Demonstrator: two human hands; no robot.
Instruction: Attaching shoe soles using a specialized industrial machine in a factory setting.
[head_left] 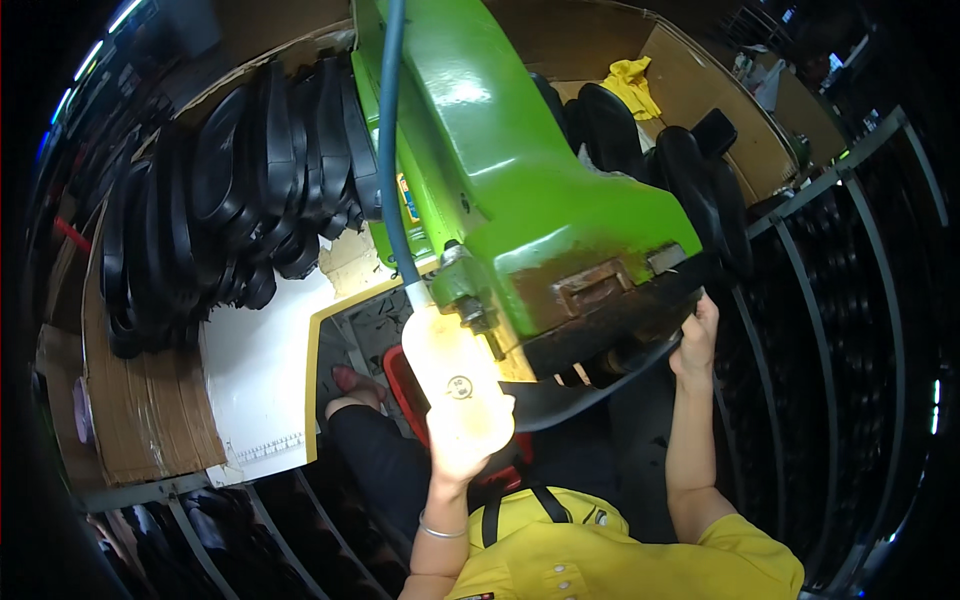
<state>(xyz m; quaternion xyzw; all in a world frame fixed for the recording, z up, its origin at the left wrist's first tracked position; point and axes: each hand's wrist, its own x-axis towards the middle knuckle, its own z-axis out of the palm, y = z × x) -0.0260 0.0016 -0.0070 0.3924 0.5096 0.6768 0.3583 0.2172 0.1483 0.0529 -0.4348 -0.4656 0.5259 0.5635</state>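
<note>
A black curved shoe piece (600, 398) lies under the front end of a green machine head (560, 220); I take it for a shoe upper. My right hand (697, 340) pinches its right edge, fingers closed. My left hand (460, 455) is at the piece's left end, by a glaring white lamp head (455, 365) on a blue-grey bendable tube (390, 150). The lamp and its glare cover most of the left fingers, so their grip does not show. A dark metal clamp or knob (467, 300) sticks out beside the lamp. The machine's working point is hidden.
Many similar black shoe pieces (240, 170) stand packed along the left, beside a cardboard sheet (150, 420) and a white, yellow-edged table (260, 380). More black pieces (605, 130) and a yellow cloth (632, 88) are behind the machine. Metal racks (820, 300) stand on the right.
</note>
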